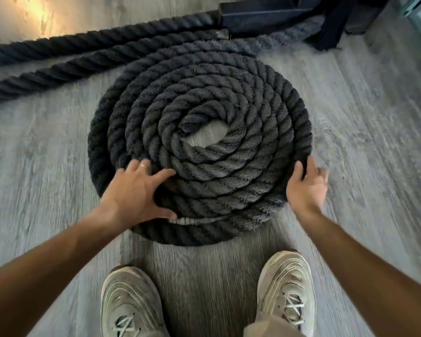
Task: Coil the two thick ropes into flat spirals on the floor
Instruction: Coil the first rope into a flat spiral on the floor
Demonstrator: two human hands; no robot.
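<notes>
A thick dark rope lies coiled in a flat spiral on the grey wood floor in front of me, with a small gap of bare floor at its centre. My left hand rests spread on the spiral's near left turns, fingers apart, gripping nothing. My right hand is open against the spiral's outer right edge, slightly blurred. The spiral's outer turn runs off to the upper left as a straight rope. A second dark rope lies straight beyond it, uncoiled.
My two grey sneakers stand just short of the spiral on the wood floor. A dark metal frame base sits at the top, where both ropes lead. Bright light falls on the floor at top left.
</notes>
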